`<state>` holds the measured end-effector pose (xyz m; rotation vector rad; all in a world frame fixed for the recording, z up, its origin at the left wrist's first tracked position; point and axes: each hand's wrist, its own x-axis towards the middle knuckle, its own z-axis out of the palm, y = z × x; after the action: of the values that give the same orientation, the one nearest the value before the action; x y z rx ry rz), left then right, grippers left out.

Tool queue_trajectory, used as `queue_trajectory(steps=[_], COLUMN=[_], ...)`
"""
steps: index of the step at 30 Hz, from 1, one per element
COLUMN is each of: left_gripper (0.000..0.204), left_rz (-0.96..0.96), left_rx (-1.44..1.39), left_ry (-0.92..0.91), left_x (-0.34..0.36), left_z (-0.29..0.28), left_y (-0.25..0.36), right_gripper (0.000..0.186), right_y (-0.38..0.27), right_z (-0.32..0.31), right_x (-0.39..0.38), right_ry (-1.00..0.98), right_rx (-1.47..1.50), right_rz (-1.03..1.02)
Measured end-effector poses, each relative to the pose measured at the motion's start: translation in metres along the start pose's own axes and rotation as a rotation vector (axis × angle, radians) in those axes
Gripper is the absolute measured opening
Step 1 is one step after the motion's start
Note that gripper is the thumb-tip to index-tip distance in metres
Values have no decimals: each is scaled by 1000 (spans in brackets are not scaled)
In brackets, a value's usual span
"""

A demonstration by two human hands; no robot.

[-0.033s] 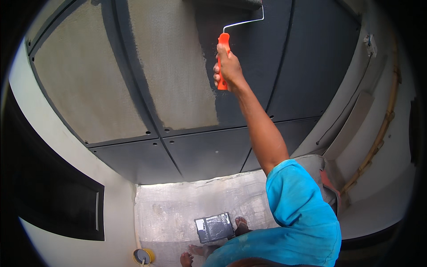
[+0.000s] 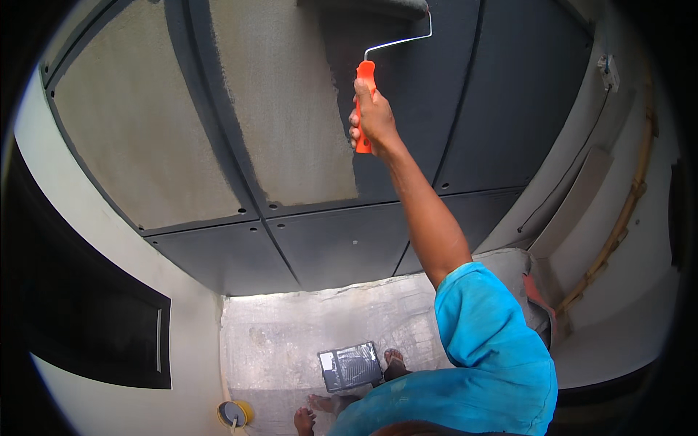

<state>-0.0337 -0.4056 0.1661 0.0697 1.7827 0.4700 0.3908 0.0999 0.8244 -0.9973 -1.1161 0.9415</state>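
Note:
My right hand (image 2: 374,118) is closed round the orange handle of a paint roller (image 2: 366,69), my arm stretched up to the wall. A bent wire frame runs from the handle to the dark grey roller sleeve (image 2: 392,6), which lies along the wall at the top edge of the view. Dark grey paint covers the wall panel (image 2: 407,94) on the right of the sleeve and beneath it. To the left, a bare beige patch (image 2: 280,109) ends in a rough paint edge. My left hand is out of view.
On the sheet-covered floor (image 2: 276,341) lies a paint tray (image 2: 351,367) beside my feet. A yellow bucket (image 2: 248,413) with grey paint and a stick stands by the left wall. A dark door (image 2: 94,320) is at left; a bamboo pole (image 2: 616,236) leans at right.
The roller and my right hand have come slightly down the wall. My view has shifted a little; the grip is unchanged.

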Motion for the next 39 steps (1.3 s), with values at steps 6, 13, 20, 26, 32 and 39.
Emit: queue_trajectory(steps=[6, 13, 20, 26, 32, 39], left_gripper=[35, 47, 51, 51, 46, 44], left_rz=[276, 206, 181, 162, 152, 252], left_rx=[-31, 10, 62, 70, 51, 12], left_ry=[53, 85, 108, 122, 112, 171], left_x=[-79, -107, -128, -142, -138, -139], left_z=[5, 0, -13, -6, -3, 16], left_y=[-18, -20, -24, -16, -24, -6], right_gripper=[49, 53, 55, 43, 39, 37], right_y=[122, 243, 345, 377, 303, 313], right_z=[-17, -21, -30, -38, -70, -96], right_x=[-63, -129, -179, -205, -256, -253], right_ry=[22, 39, 45, 132, -234, 45], right_rx=[-15, -61, -119, -83, 393, -348], right_rz=[198, 384, 541, 676, 761, 262])
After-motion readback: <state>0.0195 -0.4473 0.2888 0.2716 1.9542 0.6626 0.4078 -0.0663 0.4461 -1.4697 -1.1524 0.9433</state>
